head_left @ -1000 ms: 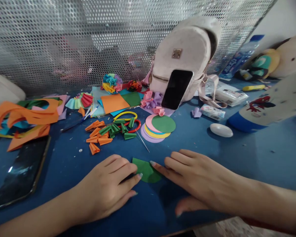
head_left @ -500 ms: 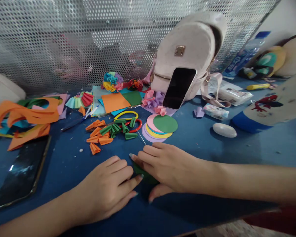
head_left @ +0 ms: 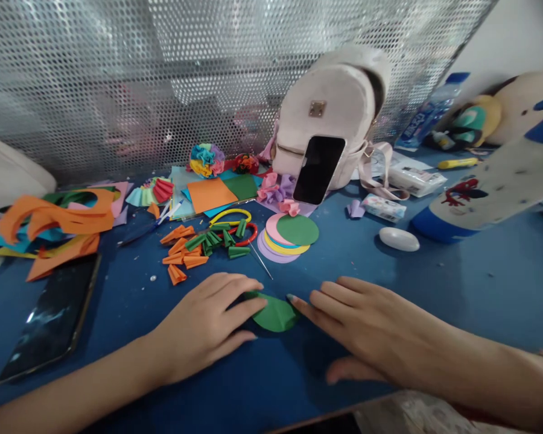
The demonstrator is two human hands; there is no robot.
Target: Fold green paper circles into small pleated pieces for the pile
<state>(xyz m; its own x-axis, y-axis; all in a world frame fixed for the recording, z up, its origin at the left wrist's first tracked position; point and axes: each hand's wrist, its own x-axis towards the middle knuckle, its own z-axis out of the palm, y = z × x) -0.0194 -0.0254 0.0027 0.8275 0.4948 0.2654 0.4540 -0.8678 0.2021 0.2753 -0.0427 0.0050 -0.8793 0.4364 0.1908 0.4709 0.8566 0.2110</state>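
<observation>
My feed shows a blue bench [head_left: 235, 386] backed by a perforated metal panel [head_left: 117, 84], with a pale wall [head_left: 520, 36] at the upper right. One folded green paper [head_left: 276, 314] lies on the bench between the hands; I take my clock directions from it.

At 9 o'clock the left hand [head_left: 203, 319] has its fingers bent and the index fingertip over the paper's edge; I can't tell whether it grips. At 3 o'clock the right hand [head_left: 362, 319] is spread, its index fingertip at the paper's right end, its thumb well apart.

I count five colours in one stack of paper circles [head_left: 298, 229] at 12 o'clock, and two loops, a yellow loop [head_left: 230, 212] and a red loop [head_left: 255, 234], at 11. The orange pieces [head_left: 176, 275] at 10 bunch too closely for me to number. I make it two phones: a flat phone [head_left: 49, 319] at 9 and a leaning phone [head_left: 319, 170], tilted against one backpack [head_left: 328, 99], towards 12:30. At 2 sits one white oval [head_left: 399, 239].
</observation>
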